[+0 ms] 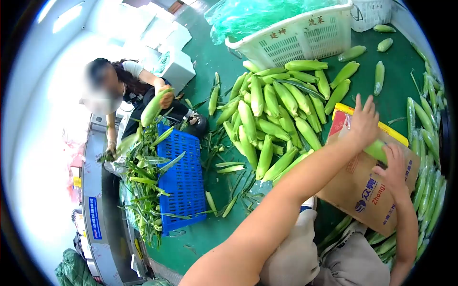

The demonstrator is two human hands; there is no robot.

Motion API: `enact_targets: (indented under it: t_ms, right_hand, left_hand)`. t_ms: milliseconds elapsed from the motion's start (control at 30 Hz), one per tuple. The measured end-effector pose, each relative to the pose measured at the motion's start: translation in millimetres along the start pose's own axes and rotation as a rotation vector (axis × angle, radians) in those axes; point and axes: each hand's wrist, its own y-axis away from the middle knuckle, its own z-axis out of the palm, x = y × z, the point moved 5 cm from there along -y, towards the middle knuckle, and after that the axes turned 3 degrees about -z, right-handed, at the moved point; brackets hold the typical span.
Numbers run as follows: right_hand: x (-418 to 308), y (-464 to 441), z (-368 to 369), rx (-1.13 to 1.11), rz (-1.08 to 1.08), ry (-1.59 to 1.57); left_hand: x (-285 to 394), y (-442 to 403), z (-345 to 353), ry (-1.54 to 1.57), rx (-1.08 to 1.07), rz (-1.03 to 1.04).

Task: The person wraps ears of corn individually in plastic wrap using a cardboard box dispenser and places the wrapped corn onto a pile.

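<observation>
My left hand is over the upper side of a printed cardboard box, its fingers spread and nothing visible in them. Lower right of it, my right hand has its thumb and fingers around the near end of a green ear of corn lying on the box. My left forearm covers part of the box. A yellow-and-red packet or sheet shows along the box's far edge.
Husked-green corn ears lie in a large pile on the green floor. Plastic-wrapped corn is stacked at right. A white crate holds green plastic bags. Across, a person holds an ear beside a blue basket with husks.
</observation>
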Motion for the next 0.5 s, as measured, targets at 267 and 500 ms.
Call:
enact_targets:
  t_ms: [267,500]
  right_hand:
    - [66,-31,42,-0.039,0.334,-0.257]
    - [12,-9,9,-0.621,0.246,-0.693]
  left_hand:
    - [46,35,-37,0.385,0.042,0.109]
    - [53,91,-38,0.035,0.137,0.351]
